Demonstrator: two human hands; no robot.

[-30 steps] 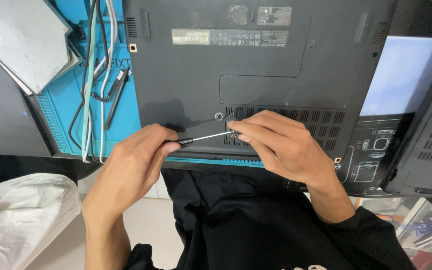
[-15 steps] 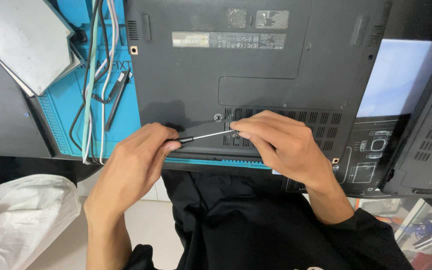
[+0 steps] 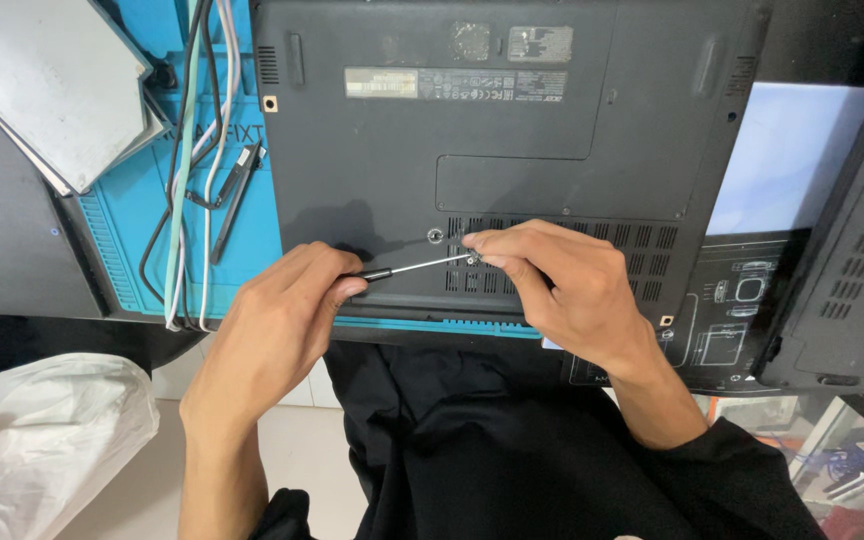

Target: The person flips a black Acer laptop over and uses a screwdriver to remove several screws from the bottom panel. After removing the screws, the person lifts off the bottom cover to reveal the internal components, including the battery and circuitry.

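A dark grey laptop lies upside down on a blue work mat, its bottom panel facing up. My left hand grips the black handle of a thin screwdriver, whose metal shaft points right. My right hand pinches the shaft's tip with thumb and forefinger over the vent grille, just right of a round screw hole. Whether a screw sits at the tip is hidden by my fingers.
Several cables and a black stick-like tool lie on the mat's left part. A silver flat device rests at top left. Another dark laptop stands at right, a printed sheet beneath. A white bag sits lower left.
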